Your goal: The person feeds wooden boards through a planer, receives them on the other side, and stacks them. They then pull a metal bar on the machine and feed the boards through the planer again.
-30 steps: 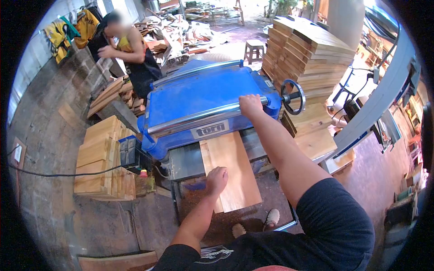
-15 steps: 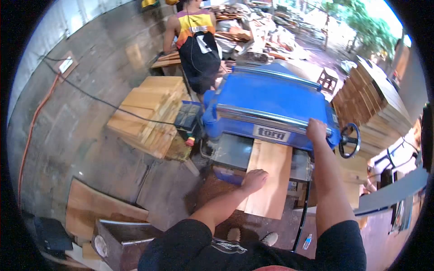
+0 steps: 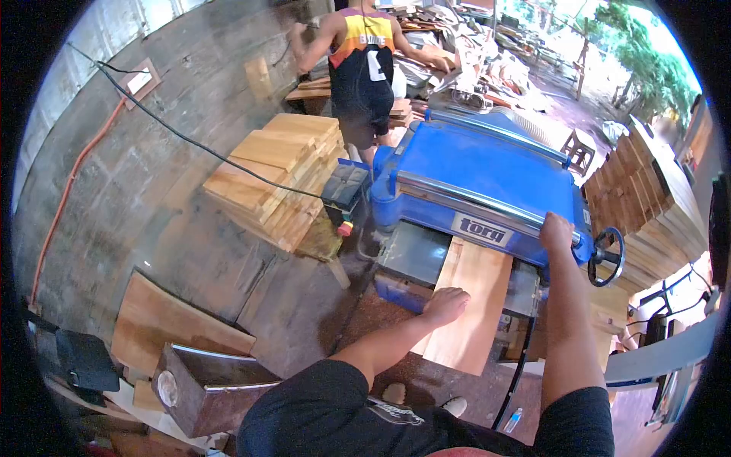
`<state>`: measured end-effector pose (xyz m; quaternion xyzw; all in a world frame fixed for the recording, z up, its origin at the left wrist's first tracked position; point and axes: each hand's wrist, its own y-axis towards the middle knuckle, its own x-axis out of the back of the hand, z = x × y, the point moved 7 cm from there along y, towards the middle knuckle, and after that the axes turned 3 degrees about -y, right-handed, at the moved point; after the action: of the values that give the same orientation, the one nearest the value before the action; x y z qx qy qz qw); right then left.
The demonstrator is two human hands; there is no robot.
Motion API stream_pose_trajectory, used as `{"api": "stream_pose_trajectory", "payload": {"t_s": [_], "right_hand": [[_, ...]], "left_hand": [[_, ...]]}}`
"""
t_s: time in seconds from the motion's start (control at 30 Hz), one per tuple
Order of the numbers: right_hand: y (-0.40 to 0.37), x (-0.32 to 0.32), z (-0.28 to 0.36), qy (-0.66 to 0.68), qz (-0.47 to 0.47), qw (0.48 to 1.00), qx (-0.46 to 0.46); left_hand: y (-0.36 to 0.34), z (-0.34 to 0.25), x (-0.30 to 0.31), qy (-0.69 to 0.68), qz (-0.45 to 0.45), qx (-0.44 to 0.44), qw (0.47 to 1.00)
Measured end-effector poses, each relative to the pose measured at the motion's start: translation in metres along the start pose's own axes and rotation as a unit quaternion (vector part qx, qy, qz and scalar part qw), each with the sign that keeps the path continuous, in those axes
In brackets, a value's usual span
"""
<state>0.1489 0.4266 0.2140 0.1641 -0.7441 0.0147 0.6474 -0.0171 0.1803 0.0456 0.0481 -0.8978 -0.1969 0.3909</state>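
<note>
A wide wooden board [image 3: 474, 305] lies partly inside the blue planer [image 3: 483, 175], its near end sticking out towards me. My left hand [image 3: 446, 306] rests on the board's left edge, fingers curled together against the wood. Up at the machine's right front corner, my right hand [image 3: 557, 230] is wrapped round the silver roller bar [image 3: 464, 199]. The black handwheel [image 3: 607, 257] is just right of that hand. How the board sits under the machine's cover is hidden.
A co-worker [image 3: 365, 68] stands beyond the machine, back turned. Board stacks stand at left [image 3: 274, 171] and right [image 3: 647, 198]. A black cable [image 3: 190, 145] runs to the switch box [image 3: 344, 187]. A wooden box [image 3: 213, 388] and a bottle [image 3: 513, 420] are low in view.
The view has shifted, so the machine and board appear further right and slightly lower. The co-worker's arms are now spread outwards. Both my hands keep their places on the board and the bar.
</note>
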Motion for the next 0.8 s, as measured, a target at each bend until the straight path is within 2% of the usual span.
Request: {"api": "stream_pose_trajectory", "payload": {"t_s": [0.8], "right_hand": [[-0.0015,0.0048,0.0008,0.003,0.001,1.000,0.005]], "left_hand": [[0.0019,-0.0042,0.0018,0.027,0.001,0.008,1.000]]}}
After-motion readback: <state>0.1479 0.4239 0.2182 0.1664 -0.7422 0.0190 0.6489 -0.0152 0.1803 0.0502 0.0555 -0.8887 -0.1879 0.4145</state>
